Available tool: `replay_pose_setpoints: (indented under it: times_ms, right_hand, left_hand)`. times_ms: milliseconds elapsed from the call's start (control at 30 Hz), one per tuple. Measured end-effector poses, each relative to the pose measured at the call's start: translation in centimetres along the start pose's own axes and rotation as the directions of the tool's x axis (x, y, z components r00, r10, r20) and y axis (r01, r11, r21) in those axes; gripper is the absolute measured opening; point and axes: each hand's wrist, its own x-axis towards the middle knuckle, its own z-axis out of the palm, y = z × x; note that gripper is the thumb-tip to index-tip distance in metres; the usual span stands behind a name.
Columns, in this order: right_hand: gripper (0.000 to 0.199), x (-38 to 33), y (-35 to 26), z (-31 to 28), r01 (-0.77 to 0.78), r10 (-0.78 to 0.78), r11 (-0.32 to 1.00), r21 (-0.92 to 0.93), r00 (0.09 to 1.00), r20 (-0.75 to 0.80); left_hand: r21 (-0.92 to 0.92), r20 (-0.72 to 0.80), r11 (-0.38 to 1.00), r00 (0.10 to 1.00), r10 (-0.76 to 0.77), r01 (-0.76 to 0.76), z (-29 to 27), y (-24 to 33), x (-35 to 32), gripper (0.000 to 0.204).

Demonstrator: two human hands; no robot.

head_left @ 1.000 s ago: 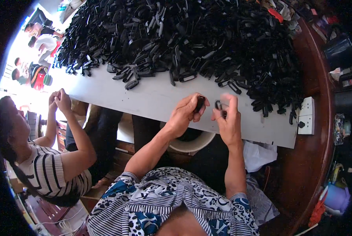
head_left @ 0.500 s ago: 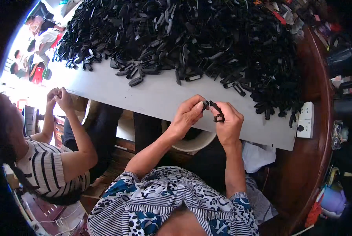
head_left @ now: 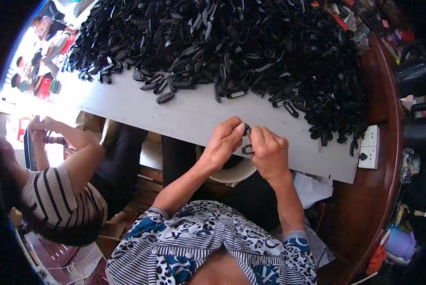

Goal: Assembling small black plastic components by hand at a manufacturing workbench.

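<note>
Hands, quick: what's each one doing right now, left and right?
Left hand: fingers closed, pinching a small black plastic piece at the white table edge.
Right hand: fingers closed on the same black plastic piece from the other side.

A long white table (head_left: 184, 118) runs from ten o'clock to three o'clock. A dark brown wooden counter (head_left: 379, 190) curves along at four o'clock. Bright daylight floods in at nine o'clock. A wooden floor (head_left: 127, 213) shows at seven o'clock, below the table.
</note>
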Motion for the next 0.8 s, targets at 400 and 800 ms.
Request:
replay_pose_setpoints:
  times_ms: [400, 800]
  right_hand:
    - [0.047, -2.5, 0.0, 0.9, -0.321, 0.289, 0.743, 0.587, 0.945, 0.152]
    - [0.052, -2.4, -0.4, 2.8, -0.237, 0.310, 0.441, 0.865, 0.945, 0.101]
  left_hand:
    - [-0.164, -0.067, 0.985, 0.997, 0.043, -0.054, -0.9, -1.7, 0.9, 0.023]
    - [-0.373, 0.019, 0.896, 0.964, 0.267, -0.241, 1.1, -2.4, -0.5, 0.038]
